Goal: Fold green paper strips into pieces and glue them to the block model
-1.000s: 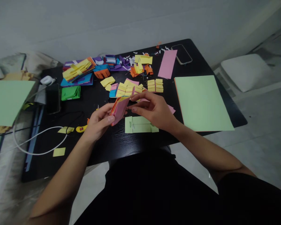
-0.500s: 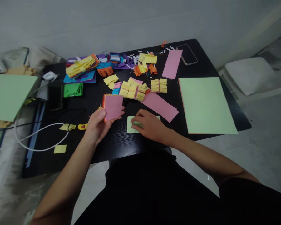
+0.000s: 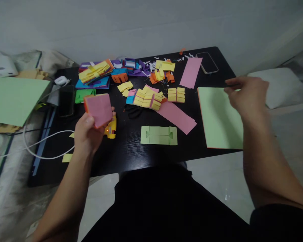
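Observation:
My left hand point(image 3: 87, 131) is closed around a small stack of square paper pieces point(image 3: 99, 109), pink on top with orange edges, raised over the table's left half. Partly behind that hand lies a yellow tool point(image 3: 111, 127) with a small orange light. At the table's front middle rests a folded strip of light green paper point(image 3: 158, 135), with cuts and creases near both ends. My right hand point(image 3: 247, 95) hovers above the large light green sheets point(image 3: 218, 117) on the right. Its thumb and forefinger are slightly apart, and I see nothing between them.
Folded yellow paper pieces point(image 3: 146, 97) and pink strips point(image 3: 178, 117) lie mid-table. Behind them are colourful paper bundles point(image 3: 96, 72) and scraps. A phone point(image 3: 207, 63) sits at the back right. A white cable point(image 3: 37, 157) loops on the left; a white stool point(image 3: 277, 84) stands right.
My right hand has let go of the light green strip and moved right and up over the large green sheets. My left hand has shifted left with the paper stack, over the yellow tool.

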Demonstrator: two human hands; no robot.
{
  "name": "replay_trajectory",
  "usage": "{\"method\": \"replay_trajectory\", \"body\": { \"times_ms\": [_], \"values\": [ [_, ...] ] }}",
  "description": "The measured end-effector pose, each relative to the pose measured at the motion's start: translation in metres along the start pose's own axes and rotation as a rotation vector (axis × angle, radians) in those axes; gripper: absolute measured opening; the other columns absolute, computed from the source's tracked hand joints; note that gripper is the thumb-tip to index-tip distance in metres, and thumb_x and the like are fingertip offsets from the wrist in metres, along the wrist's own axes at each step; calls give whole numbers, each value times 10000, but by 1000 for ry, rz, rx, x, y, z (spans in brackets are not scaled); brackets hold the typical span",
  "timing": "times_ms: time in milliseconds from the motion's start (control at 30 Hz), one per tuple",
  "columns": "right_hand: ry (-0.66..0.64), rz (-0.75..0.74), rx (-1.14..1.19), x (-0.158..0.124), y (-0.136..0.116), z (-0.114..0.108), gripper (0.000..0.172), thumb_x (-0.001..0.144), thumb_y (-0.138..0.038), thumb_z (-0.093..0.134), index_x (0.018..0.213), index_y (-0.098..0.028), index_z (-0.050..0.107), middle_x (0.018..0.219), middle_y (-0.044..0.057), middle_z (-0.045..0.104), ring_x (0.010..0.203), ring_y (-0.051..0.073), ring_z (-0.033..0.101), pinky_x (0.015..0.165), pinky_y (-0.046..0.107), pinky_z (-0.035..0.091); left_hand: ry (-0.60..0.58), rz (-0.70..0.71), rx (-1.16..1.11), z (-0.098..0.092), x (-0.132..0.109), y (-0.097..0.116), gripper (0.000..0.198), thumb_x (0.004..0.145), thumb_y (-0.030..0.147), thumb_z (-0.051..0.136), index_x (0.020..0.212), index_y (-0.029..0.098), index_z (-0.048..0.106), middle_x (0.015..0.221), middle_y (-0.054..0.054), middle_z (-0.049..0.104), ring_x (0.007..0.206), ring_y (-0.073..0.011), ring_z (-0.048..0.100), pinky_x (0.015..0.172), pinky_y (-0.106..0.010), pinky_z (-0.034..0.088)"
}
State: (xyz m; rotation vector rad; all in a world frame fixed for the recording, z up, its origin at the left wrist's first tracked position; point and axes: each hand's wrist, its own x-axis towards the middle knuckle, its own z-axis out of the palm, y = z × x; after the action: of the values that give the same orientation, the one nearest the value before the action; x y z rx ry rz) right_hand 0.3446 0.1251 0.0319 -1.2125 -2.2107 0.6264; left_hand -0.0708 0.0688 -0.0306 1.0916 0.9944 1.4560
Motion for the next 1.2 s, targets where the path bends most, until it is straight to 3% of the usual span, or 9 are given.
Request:
{"method": "replay_trajectory", "body": {
  "times_ms": [167, 267, 333, 433, 600, 867, 1033, 1200],
  "values": [
    [144, 78, -154, -18, -14, 35, 200, 1032, -440, 620, 1001, -268, 719, 889, 99, 736, 998, 297, 657, 842, 427, 515, -366, 207, 719, 11, -12, -11, 686, 774, 371, 904, 1385, 213, 636, 1281, -110, 742, 1100, -285, 742, 1010, -443, 595],
    [268, 158, -269, -28, -17, 57, 165, 1017, -331, 634, 897, -246, 710, 895, 96, 755, 898, 272, 689, 794, 418, 526, -603, 346, 988, 24, -14, -15, 661, 861, 370, 827, 1443, 194, 565, 1355, -148, 697, 1221, -319, 697, 1065, -492, 571],
    [228, 125, -213, -34, -23, 73, 100, 996, -258, 643, 947, -220, 720, 968, 86, 776, 905, 266, 722, 798, 417, 553, -717, 400, 1030, 28, -11, -18, 636, 917, 365, 769, 1476, 191, 520, 1405, -169, 663, 1291, -326, 658, 1098, -511, 555],
    [83, 8, -34, -41, -37, 100, 122, 996, -247, 653, 1093, -212, 719, 1094, 77, 790, 1044, 257, 740, 934, 427, 578, -818, 422, 1059, 31, -7, -22, 632, 948, 359, 732, 1502, 178, 487, 1433, -188, 639, 1330, -330, 629, 1118, -536, 546],
    [-47, 38, 74, -45, -47, 131, 242, 996, -270, 629, 1225, -211, 687, 1224, 124, 752, 1171, 294, 697, 1004, 497, 580, -930, 425, 1075, 35, -4, -26, 597, 973, 377, 698, 1485, 137, 506, 1442, -210, 624, 1354, -335, 609, 1125, -556, 547],
    [-60, 52, 100, -40, -41, 136, 265, 998, -321, 660, 1239, -214, 683, 1243, 129, 735, 1200, 303, 665, 1051, 523, 549, -925, 392, 1012, 41, 0, -30, 603, 936, 361, 735, 1472, 150, 558, 1421, -215, 650, 1344, -368, 623, 1120, -605, 536],
    [-140, 59, 43, -33, -43, 145, 424, 949, -400, 741, 1311, -206, 640, 1311, 151, 697, 1247, 342, 618, 1093, 553, 504, -941, 372, 1020, 41, -1, -36, 602, 915, 362, 745, 1460, 164, 579, 1406, -204, 663, 1333, -374, 622, 1129, -620, 511],
    [-264, 55, -49, -24, -47, 152, 443, 925, -251, 724, 1346, -187, 602, 1294, 161, 680, 1209, 362, 599, 1073, 559, 488, -990, 377, 1087, 42, -2, -38, 631, 913, 366, 750, 1465, 134, 553, 1404, -217, 657, 1313, -388, 619, 1119, -615, 498]
  ]
}}
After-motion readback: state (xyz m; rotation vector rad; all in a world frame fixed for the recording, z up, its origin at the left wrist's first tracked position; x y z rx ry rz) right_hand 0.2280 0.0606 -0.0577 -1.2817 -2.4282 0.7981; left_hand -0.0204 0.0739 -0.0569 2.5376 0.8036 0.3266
